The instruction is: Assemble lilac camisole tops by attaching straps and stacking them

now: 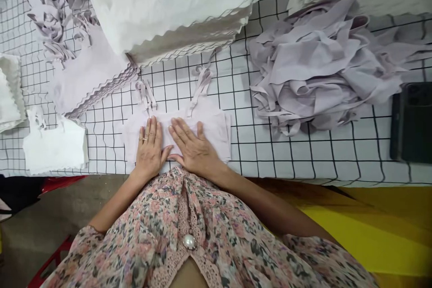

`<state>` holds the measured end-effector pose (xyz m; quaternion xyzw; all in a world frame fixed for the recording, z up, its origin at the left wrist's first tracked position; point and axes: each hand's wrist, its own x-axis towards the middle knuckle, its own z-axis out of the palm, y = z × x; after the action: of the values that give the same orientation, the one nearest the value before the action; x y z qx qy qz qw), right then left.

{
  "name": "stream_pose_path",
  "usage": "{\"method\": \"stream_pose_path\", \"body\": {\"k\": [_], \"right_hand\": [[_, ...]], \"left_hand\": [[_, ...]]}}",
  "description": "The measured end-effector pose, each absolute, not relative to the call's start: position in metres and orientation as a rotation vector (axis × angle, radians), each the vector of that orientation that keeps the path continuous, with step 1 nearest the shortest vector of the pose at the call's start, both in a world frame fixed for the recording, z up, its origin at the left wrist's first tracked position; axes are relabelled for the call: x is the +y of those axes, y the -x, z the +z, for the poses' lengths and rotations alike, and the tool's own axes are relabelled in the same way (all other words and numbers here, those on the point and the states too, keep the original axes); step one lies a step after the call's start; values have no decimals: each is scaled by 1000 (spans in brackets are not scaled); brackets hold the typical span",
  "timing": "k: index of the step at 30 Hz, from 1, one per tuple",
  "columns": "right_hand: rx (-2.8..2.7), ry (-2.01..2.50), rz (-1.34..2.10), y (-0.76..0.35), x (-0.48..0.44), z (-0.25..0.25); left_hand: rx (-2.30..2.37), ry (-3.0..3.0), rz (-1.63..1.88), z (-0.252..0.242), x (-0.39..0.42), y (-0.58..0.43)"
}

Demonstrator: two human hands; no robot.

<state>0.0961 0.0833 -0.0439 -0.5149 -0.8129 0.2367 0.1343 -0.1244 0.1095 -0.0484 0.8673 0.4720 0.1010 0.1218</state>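
Flat on the checked tablecloth, close to my body, lies a small pale lilac strappy top (216, 132), seemingly on a few layers of the same cloth. Its two thin straps point away from me. My left hand (150, 146) rests palm down on its left part, fingers stretched out. On the middle of the cloth my right hand (192, 144) also lies flat, fingers extended and the thumb out toward my left thumb. Neither hand grips anything. The palms hide part of the lower edge.
A white stack with wavy edges (178, 4) stands ahead, beside lilac tops (91, 67). Loose lilac pieces (313, 63) are heaped at right, near a dark phone (413, 121). White tops (56, 144) lie at left. The checked tablecloth (243, 153) ends at my waist.
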Motion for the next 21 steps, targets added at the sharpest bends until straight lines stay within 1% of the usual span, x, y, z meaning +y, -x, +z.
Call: {"method": "stream_pose_path", "body": {"k": [3, 7, 10, 13, 16, 18, 19, 21], "right_hand": [[-2253, 1682, 594, -117, 76, -60], [-2127, 1903, 455, -150, 68, -63], [-2119, 1917, 445, -162, 61, -59], [-1971, 1846, 333, -186, 66, -52], [-1659, 1840, 30, -230, 92, -38], [-1578, 1929, -142, -261, 122, -29], [-1614, 1971, -168, -274, 139, -26], [-1740, 2010, -107, -295, 174, -20]], "left_hand": [[1547, -2461, 306, -54, 115, 135], [1693, -2352, 345, -54, 124, 154], [1716, -2307, 382, -55, 128, 172], [1734, -2252, 541, -53, 132, 186], [1736, -2258, 743, -42, 140, 185], [1652, -2314, 830, -32, 148, 172], [1574, -2354, 857, -26, 153, 162], [1375, -2437, 895, -16, 160, 142]]}}
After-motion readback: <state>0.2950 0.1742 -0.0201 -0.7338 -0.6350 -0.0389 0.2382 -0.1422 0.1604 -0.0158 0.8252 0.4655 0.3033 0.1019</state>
